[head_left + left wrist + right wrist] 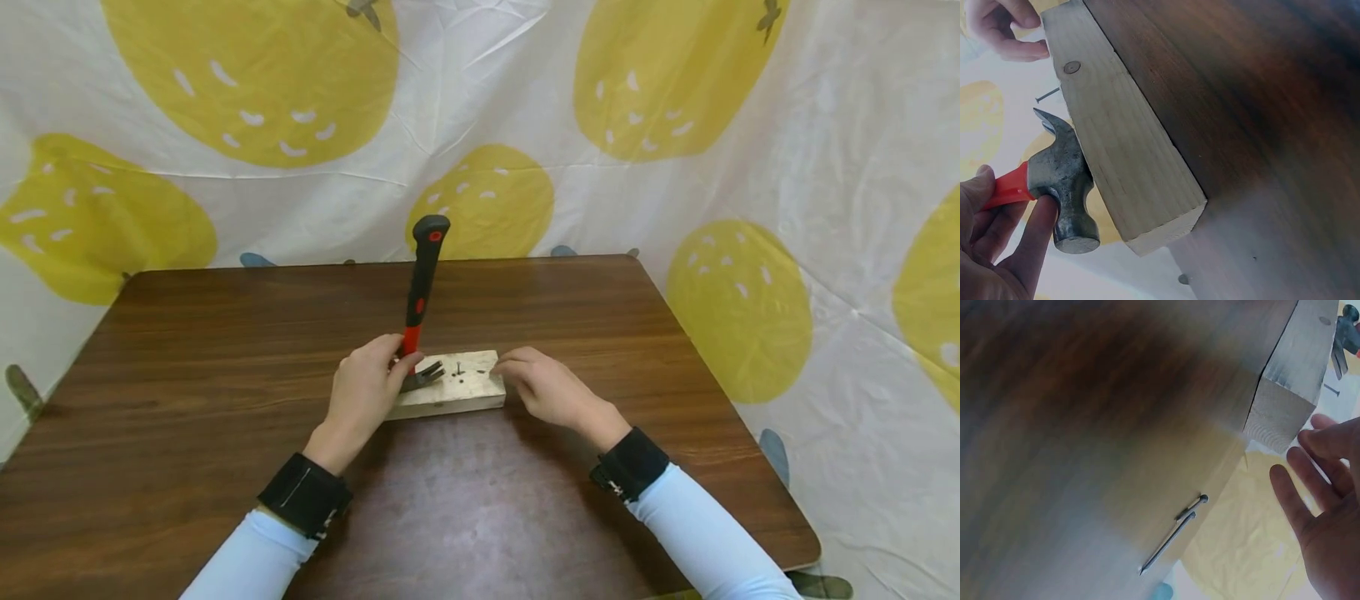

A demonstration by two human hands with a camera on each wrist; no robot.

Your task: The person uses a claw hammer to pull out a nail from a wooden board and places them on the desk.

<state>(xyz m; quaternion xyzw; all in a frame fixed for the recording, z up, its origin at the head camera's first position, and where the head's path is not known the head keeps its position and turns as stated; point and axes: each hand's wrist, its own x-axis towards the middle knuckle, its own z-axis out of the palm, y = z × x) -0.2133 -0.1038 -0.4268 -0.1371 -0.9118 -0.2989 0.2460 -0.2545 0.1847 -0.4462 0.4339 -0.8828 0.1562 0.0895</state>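
Observation:
A pale wooden block lies on the table, with a nail standing up from its top among small dark marks. Upside down on the block's left part stands a claw hammer, black and red handle upward, claw toward the nail but apart from it in the left wrist view. My left hand grips the red neck just above the hammer's head. At the block's right end is my right hand, fingers loosely bent and nothing visible in them. Whether its fingertips touch the block, I cannot tell.
What look like two loose nails lie on the brown wooden table, seen in the right wrist view. A white cloth with yellow fruit shapes hangs behind and beside the table. Black bands circle both wrists.

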